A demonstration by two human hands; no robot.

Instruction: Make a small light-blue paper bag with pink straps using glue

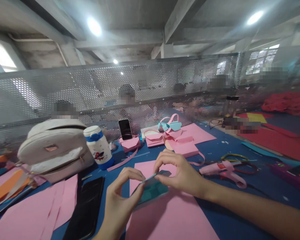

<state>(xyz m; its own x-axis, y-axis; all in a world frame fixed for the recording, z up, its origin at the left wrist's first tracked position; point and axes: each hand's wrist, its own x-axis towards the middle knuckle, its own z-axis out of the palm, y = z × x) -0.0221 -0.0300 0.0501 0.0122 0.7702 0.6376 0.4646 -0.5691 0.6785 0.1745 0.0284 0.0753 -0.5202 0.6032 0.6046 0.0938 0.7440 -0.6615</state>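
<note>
A small teal piece of folded paper (153,192) is held up between my two hands, over a large pink paper sheet (172,220). My left hand (121,195) pinches its left end between thumb and fingers. Thumb and fingers of my right hand (178,171) close on its upper right edge. To the right of my right hand lies a pink glue gun (223,171), with a pair of scissors partly behind it. Beyond my hands, several folded pink paper pieces (186,146) and a teal paper bow shape (170,126) lie in a cluster.
A white backpack (57,150) and a white and blue bottle (98,148) stand at left. A black phone (86,206) lies near more pink paper (40,213); another phone (125,129) leans upright. A perforated metal partition (100,90) closes off the back; people sit behind it.
</note>
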